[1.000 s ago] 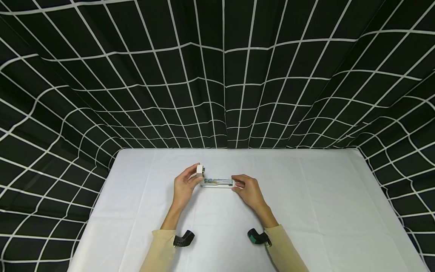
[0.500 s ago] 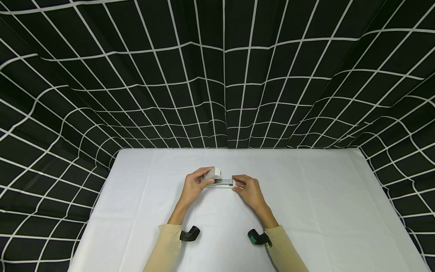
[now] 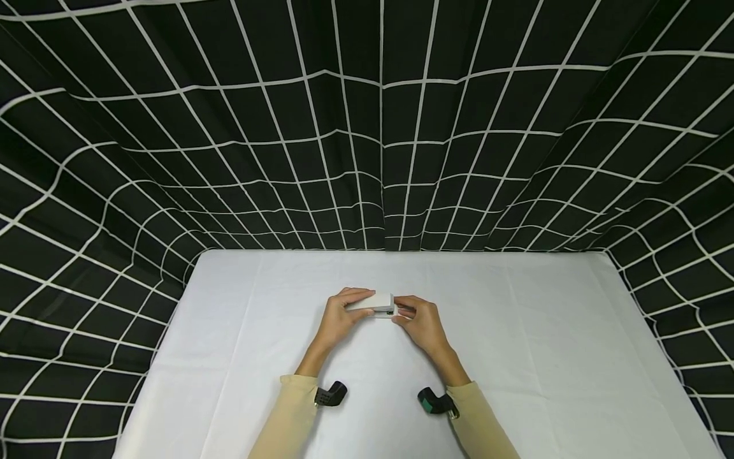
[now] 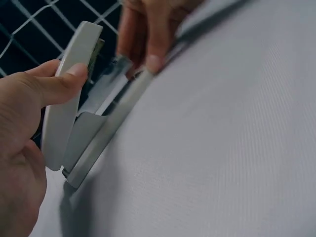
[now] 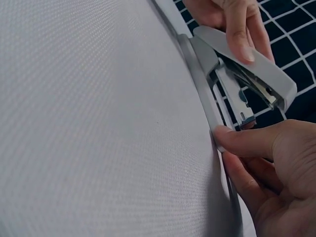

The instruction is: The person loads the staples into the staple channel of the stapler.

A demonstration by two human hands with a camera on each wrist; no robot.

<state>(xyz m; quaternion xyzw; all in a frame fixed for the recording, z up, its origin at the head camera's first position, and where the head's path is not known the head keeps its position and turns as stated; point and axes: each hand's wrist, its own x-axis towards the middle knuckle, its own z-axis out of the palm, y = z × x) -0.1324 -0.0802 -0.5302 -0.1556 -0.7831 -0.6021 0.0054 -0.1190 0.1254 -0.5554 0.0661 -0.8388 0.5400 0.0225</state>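
Note:
A pale stapler [image 3: 383, 302] lies lengthwise between both hands on the white table. My left hand [image 3: 337, 320] grips its top cover [image 4: 61, 121], thumb on one side and fingers on the other. In both wrist views that cover stands partly raised on its rear hinge, apart from the metal staple channel [image 5: 231, 94] beneath. The thumb and fingers of my right hand [image 3: 423, 324] pinch the front end of the stapler's base [image 5: 198, 89]. Whether staples lie inside the channel cannot be made out.
The white cloth-covered table [image 3: 545, 338] spreads to both sides of the hands. Behind it hangs a black curtain [image 3: 367, 159] with a white grid. A black wrist camera [image 3: 331, 393] sits on the left sleeve, another wrist camera [image 3: 434, 400] on the right.
My left hand has moved right and swung the stapler's cover from upright down over the base, covering most of the channel in the head view. The right hand stays put.

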